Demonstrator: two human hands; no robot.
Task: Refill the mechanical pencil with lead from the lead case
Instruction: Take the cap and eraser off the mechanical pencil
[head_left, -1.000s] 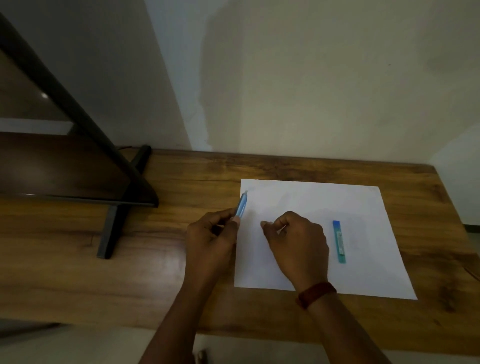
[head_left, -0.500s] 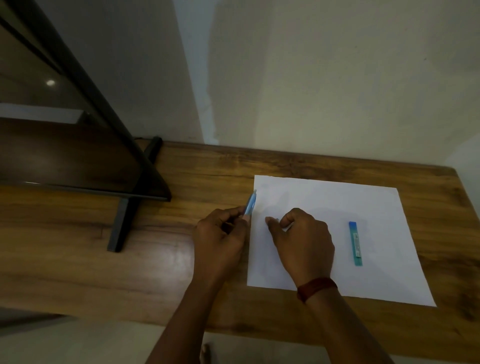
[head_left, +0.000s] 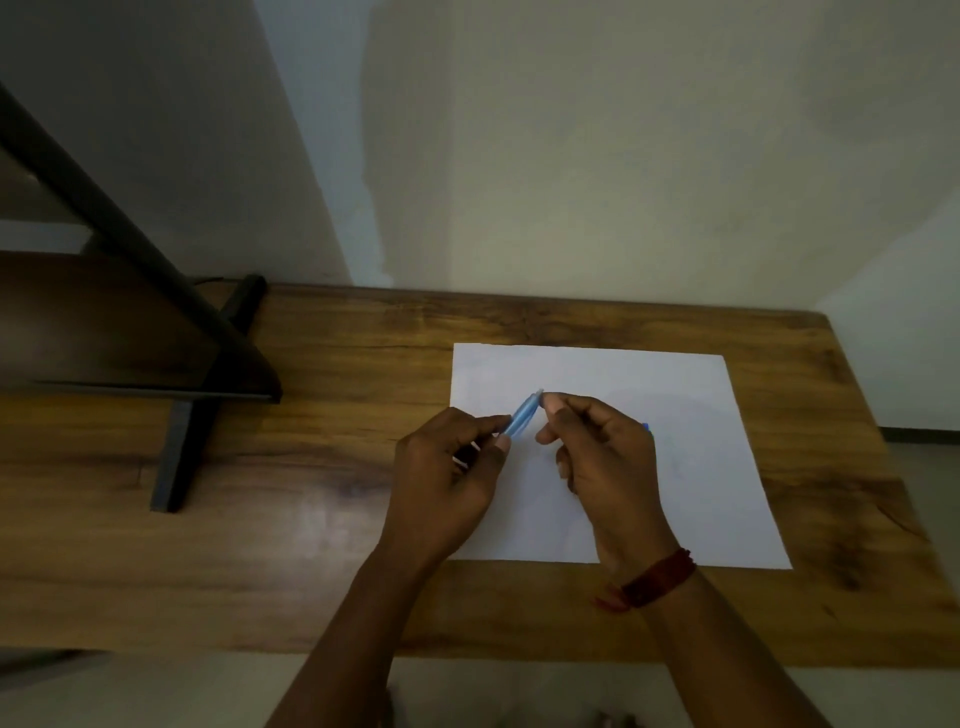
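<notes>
Left hand (head_left: 447, 467) pinches pencil (head_left: 522, 421); right hand (head_left: 602, 457) curled at its top, hold unclear.

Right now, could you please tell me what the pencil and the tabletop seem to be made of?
The pencil looks like plastic, pale blue and slightly translucent. The tabletop is wood or wood-look laminate, judging by its brown grain; a soft sheen suggests a smooth finish.
</notes>
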